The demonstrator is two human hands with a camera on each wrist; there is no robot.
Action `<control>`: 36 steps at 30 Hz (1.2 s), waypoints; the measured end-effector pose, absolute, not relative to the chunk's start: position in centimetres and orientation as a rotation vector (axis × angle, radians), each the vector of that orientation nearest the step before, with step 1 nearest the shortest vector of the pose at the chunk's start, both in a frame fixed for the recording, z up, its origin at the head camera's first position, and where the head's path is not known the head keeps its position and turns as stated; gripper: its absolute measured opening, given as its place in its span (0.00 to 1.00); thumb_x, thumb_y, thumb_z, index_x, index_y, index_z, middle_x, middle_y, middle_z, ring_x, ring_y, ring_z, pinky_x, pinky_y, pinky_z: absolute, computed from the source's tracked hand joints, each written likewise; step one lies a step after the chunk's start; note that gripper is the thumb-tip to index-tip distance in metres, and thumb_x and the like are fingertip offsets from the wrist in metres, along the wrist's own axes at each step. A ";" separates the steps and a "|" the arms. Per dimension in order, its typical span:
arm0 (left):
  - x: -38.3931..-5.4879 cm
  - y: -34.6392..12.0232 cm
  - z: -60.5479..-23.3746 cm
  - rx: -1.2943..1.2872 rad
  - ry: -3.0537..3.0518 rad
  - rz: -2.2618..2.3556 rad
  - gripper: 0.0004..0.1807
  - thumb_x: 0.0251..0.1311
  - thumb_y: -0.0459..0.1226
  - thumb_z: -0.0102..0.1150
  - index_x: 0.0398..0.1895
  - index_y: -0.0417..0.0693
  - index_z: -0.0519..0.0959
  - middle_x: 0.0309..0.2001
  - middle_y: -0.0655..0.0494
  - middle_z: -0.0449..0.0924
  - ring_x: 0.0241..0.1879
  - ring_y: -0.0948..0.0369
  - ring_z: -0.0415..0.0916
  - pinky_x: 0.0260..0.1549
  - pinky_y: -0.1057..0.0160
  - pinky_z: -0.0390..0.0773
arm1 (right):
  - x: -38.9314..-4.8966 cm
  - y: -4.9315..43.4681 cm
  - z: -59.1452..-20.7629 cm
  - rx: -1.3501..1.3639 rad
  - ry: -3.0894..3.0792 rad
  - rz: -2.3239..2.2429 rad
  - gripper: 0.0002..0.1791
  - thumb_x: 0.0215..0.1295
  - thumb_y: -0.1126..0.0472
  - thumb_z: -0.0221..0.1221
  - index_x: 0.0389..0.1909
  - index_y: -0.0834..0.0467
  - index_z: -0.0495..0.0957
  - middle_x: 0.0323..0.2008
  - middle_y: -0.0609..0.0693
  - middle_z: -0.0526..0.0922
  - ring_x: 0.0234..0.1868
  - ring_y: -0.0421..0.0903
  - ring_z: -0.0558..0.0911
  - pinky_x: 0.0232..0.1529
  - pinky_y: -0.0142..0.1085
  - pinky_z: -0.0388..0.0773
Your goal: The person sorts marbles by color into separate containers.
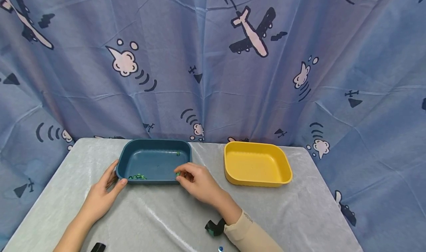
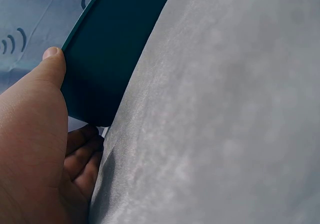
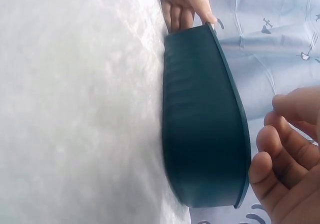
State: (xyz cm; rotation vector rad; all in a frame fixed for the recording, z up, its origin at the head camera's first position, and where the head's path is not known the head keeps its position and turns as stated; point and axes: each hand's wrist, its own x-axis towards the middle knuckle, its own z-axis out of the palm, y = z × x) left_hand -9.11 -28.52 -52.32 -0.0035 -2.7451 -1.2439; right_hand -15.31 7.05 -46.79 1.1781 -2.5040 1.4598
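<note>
Right hand [image 1: 198,180] pinches green piece [image 1: 178,174]; left [image 1: 101,197] grips tray [image 1: 154,163].

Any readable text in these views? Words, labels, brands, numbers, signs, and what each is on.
Nothing legible in any view.
Beige sleeve: small dark marking near the cuff, possibly lettering, too small to read.
Curtain: printed planes, puffs and curved lines; no words or numbers seen.
Blue tray, yellow tray: no lettering visible.
Green pieces: too small to tell.
</note>
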 end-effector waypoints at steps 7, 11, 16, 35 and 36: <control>-9.0 -28.4 -52.1 0.004 -2.751 -1.252 0.46 0.81 0.51 0.62 0.92 0.57 0.49 0.75 0.24 0.68 0.69 0.27 0.74 0.64 0.22 0.70 | -15.6 7.2 -46.9 1.159 -2.497 1.467 0.09 0.78 0.66 0.67 0.55 0.56 0.88 0.37 0.43 0.82 0.32 0.37 0.76 0.32 0.29 0.77; -9.0 -28.4 -52.2 0.005 -2.756 -1.246 0.46 0.81 0.52 0.61 0.92 0.58 0.49 0.75 0.24 0.68 0.68 0.28 0.74 0.64 0.22 0.70 | -15.6 7.3 -46.9 1.167 -2.509 1.458 0.09 0.78 0.65 0.67 0.54 0.56 0.88 0.37 0.43 0.82 0.32 0.37 0.76 0.33 0.29 0.77; -9.1 -28.5 -52.2 0.002 -2.758 -1.242 0.46 0.81 0.53 0.61 0.92 0.59 0.48 0.75 0.24 0.68 0.69 0.28 0.74 0.64 0.22 0.70 | -15.8 7.4 -47.0 1.164 -2.513 1.460 0.09 0.78 0.65 0.67 0.54 0.55 0.88 0.37 0.42 0.82 0.33 0.37 0.76 0.33 0.29 0.77; -9.0 -28.5 -52.1 0.002 -2.752 -1.257 0.46 0.81 0.52 0.62 0.92 0.58 0.48 0.75 0.24 0.68 0.69 0.27 0.74 0.64 0.22 0.70 | -15.8 7.6 -47.0 1.151 -2.523 1.467 0.08 0.78 0.64 0.67 0.54 0.55 0.88 0.37 0.41 0.82 0.33 0.37 0.76 0.33 0.29 0.77; -9.0 -28.5 -52.1 0.000 -2.752 -1.260 0.46 0.81 0.52 0.61 0.92 0.59 0.48 0.75 0.24 0.68 0.69 0.27 0.73 0.64 0.22 0.71 | -15.8 7.7 -47.0 1.152 -2.517 1.465 0.08 0.78 0.65 0.67 0.54 0.55 0.88 0.37 0.41 0.82 0.33 0.37 0.76 0.33 0.29 0.78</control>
